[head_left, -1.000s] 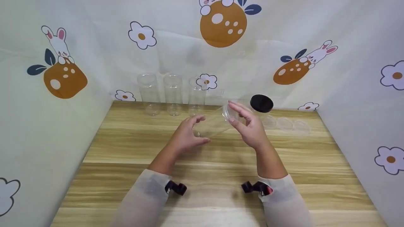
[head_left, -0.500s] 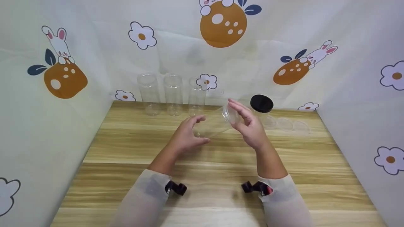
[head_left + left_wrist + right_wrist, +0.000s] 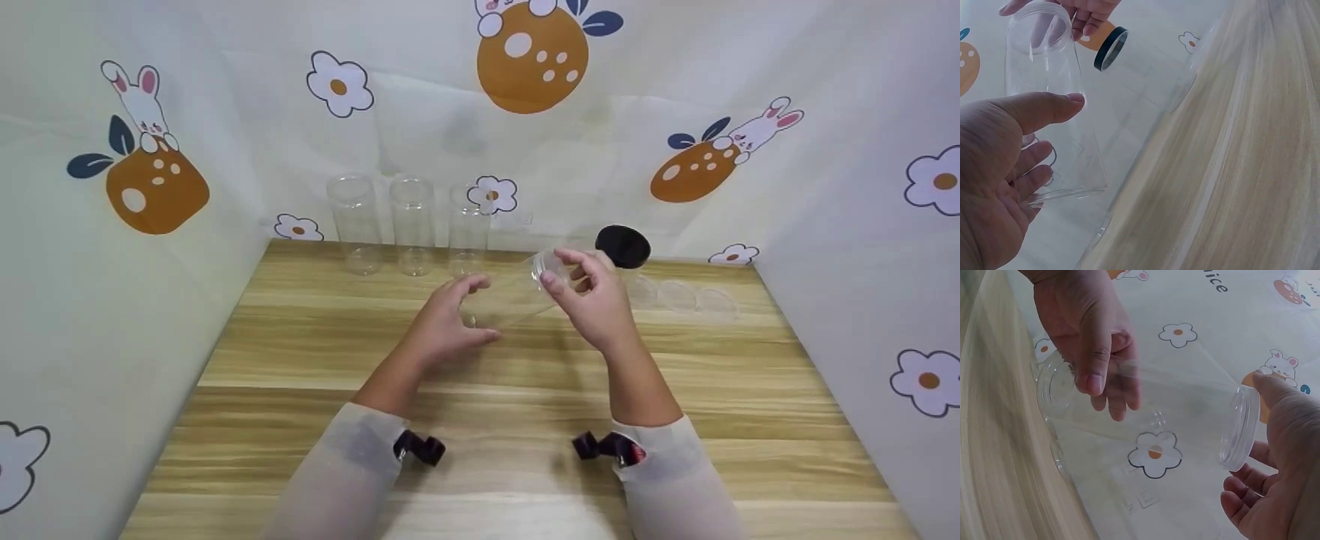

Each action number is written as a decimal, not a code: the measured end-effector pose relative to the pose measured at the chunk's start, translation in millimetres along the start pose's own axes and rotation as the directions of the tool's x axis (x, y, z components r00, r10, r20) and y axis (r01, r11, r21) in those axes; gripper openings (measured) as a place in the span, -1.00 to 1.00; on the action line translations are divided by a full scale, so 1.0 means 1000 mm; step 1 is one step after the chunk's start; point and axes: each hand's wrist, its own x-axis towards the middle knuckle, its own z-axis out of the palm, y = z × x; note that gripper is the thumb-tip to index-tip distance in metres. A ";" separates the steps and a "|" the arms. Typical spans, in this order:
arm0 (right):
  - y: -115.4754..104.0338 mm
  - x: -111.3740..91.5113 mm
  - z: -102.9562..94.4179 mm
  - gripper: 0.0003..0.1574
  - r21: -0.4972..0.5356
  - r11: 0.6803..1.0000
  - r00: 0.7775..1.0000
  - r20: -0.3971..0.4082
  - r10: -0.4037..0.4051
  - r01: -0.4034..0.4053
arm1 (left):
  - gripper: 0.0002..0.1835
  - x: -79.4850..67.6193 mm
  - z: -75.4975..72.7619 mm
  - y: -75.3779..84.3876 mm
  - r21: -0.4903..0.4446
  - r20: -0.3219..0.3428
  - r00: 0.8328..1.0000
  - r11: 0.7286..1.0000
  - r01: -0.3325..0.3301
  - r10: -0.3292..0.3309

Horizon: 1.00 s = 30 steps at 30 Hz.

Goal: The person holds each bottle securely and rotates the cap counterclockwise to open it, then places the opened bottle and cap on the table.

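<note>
A clear, see-through jar (image 3: pixel 510 292) is held tilted above the table, its mouth toward the upper right. My left hand (image 3: pixel 450 319) grips it around the lower body, thumb on the near side in the left wrist view. My right hand (image 3: pixel 596 296) is at the mouth, with thumb and bent fingers around the ridged rim (image 3: pixel 1241 427). Whether a clear lid covers the mouth cannot be told. Behind my right hand stands another jar with a black lid (image 3: pixel 622 246), its body mostly hidden.
Three tall clear jars (image 3: pixel 412 225) stand upright along the back left of the wooden table (image 3: pixel 495 465). Several thin clear discs (image 3: pixel 677 295) lie at the back right. Patterned cloth walls (image 3: pixel 420 127) enclose the back and sides.
My right hand's fingers first flattened over the jar's mouth, then bent and drew back, with the thumb at the rim. My left hand and the jar stay almost in place.
</note>
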 end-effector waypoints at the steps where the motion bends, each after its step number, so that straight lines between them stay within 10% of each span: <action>1: 0.000 0.000 0.000 -0.40 0.009 1.000 1.000 0.009 -0.004 0.004 | -0.06 0.000 0.000 0.000 -0.001 0.001 1.000 1.000 0.003 -0.003; 20: -0.005 -0.004 -0.001 -0.35 0.295 0.945 0.979 0.100 -0.175 0.139 | -0.06 0.000 -0.001 0.001 -0.025 -0.008 1.000 1.000 -0.004 0.004; 30: -0.003 -0.002 -0.002 -0.40 0.021 0.997 0.997 -0.007 -0.072 0.072 | -0.07 0.000 -0.001 0.002 -0.028 -0.008 1.000 1.000 -0.001 0.000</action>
